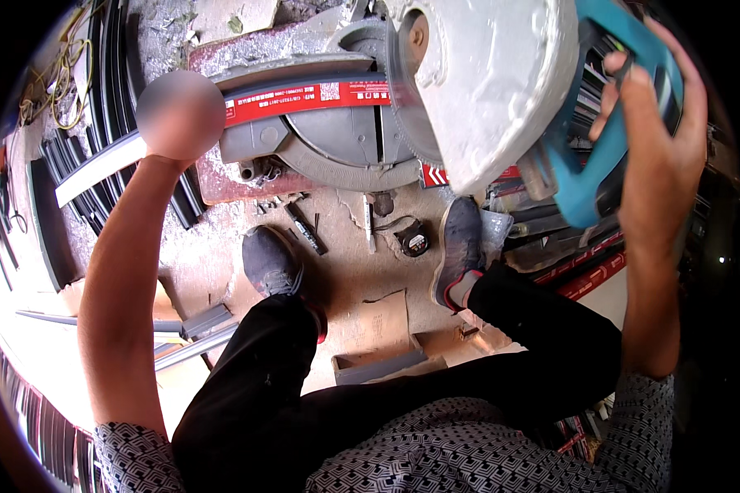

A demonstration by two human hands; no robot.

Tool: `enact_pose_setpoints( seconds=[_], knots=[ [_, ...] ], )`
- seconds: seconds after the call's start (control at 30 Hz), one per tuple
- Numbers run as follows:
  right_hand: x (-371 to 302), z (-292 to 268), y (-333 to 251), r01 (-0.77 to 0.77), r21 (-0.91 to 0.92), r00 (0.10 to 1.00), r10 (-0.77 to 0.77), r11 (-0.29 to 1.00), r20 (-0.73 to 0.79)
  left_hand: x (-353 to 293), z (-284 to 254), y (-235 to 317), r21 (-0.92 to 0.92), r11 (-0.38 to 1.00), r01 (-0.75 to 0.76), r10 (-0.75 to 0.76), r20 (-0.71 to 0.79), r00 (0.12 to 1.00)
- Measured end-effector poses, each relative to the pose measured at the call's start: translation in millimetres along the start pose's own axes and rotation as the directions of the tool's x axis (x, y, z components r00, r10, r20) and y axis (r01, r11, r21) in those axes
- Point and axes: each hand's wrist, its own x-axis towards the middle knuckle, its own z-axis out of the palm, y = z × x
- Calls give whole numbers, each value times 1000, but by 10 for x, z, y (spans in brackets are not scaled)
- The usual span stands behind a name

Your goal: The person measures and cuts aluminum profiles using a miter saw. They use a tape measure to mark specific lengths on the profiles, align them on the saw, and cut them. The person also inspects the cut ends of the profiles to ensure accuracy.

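Observation:
A long profile strip with red printed film (304, 101) lies across the grey base (329, 140) of a miter saw, against its fence (296, 72). Its pale end (99, 171) sticks out on the left. My left hand (181, 119) is on the strip left of the saw; a blur hides its fingers. At the upper right, my right hand (658, 140) wraps around the teal saw handle (580, 185), with the thumb near a dark button. Beside the strip's right part is the round toothed blade (415, 99), partly covered by the pale guard (501, 74).
Several dark profile strips (111, 90) lie at the far left. On the floor between my shoes (271, 259) are a tape measure (413, 238), a marker (306, 228) and small offcuts. Cardboard (382, 324) lies nearer my legs. Red-and-dark strips (592, 271) are at the right.

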Motion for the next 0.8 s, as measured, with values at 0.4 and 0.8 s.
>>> enact_pose_setpoints(
  seconds=[0.4, 0.8],
  knots=[
    [-612, 288, 178, 157, 166, 980, -132, 974, -148, 146, 286, -43, -142, 969, -200, 130, -398, 908],
    [-670, 359, 266, 206, 192, 968, -171, 959, -184, 76, 351, -79, -199, 979, -36, 15, -106, 994]
  ],
)
